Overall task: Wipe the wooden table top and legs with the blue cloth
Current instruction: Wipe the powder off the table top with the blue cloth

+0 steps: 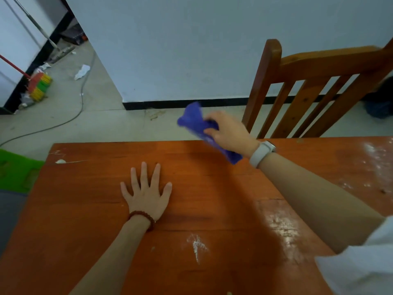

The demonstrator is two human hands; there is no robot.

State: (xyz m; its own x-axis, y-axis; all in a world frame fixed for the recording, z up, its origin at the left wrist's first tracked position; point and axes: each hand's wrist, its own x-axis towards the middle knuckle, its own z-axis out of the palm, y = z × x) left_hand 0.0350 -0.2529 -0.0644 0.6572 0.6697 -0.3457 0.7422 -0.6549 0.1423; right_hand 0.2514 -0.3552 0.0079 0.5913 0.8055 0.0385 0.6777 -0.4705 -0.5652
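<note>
Grey-white wall (191, 50) with black skirting stood behind an orange wooden bench (89, 209), concrete floor (102, 116) around it. Bench top had white powdery smears near the front middle (196, 245) and along the right side (282, 228), plus a small white blob (60, 161) at the far left corner. Left hand (146, 194) lay flat on the bench, fingers spread straight, grip wide and holding nothing; bead bracelet (141, 218) on its wrist. Right hand (227, 130) was at the far bench edge, grip closed round the cloth (197, 122), fingers curled into it. Cloth was blue, bunched and blurred, one end out past the far edge over the floor, other end over the bench under the wrist; whether it touched the wood, cannot tell. White watch (261, 153) on right wrist. Wooden chair (308, 86) stood behind the bench at right. Broom (39, 85) leaned far left, cable (80, 103) on floor, green thing (17, 169) beside left bench edge
</note>
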